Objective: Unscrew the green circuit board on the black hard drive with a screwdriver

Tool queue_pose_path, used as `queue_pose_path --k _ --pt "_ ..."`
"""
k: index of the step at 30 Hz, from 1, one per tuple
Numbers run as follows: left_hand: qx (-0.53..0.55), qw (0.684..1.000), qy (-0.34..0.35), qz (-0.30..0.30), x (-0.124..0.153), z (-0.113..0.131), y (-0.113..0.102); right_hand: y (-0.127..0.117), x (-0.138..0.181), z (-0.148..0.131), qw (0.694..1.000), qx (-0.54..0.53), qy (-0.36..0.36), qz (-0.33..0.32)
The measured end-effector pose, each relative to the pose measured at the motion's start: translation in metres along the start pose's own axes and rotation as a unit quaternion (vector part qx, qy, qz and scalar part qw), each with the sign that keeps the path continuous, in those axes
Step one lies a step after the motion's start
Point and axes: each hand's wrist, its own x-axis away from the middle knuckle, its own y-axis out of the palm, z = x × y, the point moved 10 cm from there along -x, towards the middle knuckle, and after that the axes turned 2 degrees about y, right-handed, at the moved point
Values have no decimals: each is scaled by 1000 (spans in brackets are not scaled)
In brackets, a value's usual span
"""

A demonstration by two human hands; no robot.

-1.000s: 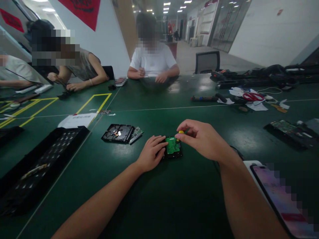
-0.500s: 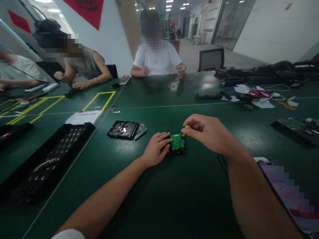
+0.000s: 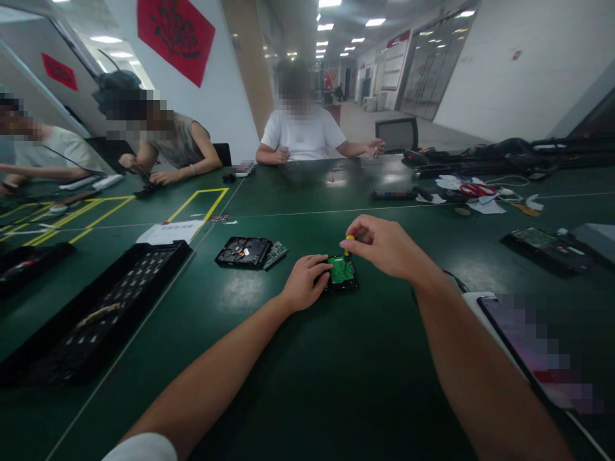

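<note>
Inward over the green circuit board (image 3: 339,271) is where the yellow-handled screwdriver (image 3: 350,239) has shifted; half a second ago it stood nearer the board's right edge. Across the table (image 3: 298,371), the person in the white T-shirt (image 3: 302,136) has also swung one hand (image 3: 376,148) out sideways from the body.

From where I stand, the right hand (image 3: 382,248) has a small, tight grip: thumb and forefinger pinch the yellow handle from either side, the other fingers curled loosely behind. The tool stands nearly upright, its dark lower part running down to the board, though I can't tell whether the tip sits in a screw.

The left hand (image 3: 305,282) is spread rather than clenched. Its fingers reach over the left edge of the black hard drive (image 3: 349,286) and lie close together, fingertips at the board's left side, with the thumb lower down and a gap between. The drive lies flat on the table, board side up, just below the right hand.

To the left of it, another black drive (image 3: 243,251) rests with a loose circuit board (image 3: 275,254) against its right end, and a long black tray (image 3: 185,248) lies farther left. A phone (image 3: 523,346) lies beside the right forearm.
</note>
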Motion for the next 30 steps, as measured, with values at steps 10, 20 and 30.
queue_pose_path --k 10,20,30 --pt "-6 1000 1 4 1 3 -1 0 2 -3 999 28 -15 -4" --pt "16 997 -69 7 -7 -16 6 1 5 -7 1000 23 -14 -7" --pt "12 999 -38 24 0 -4 1 2 1 11 999 -30 24 -18"
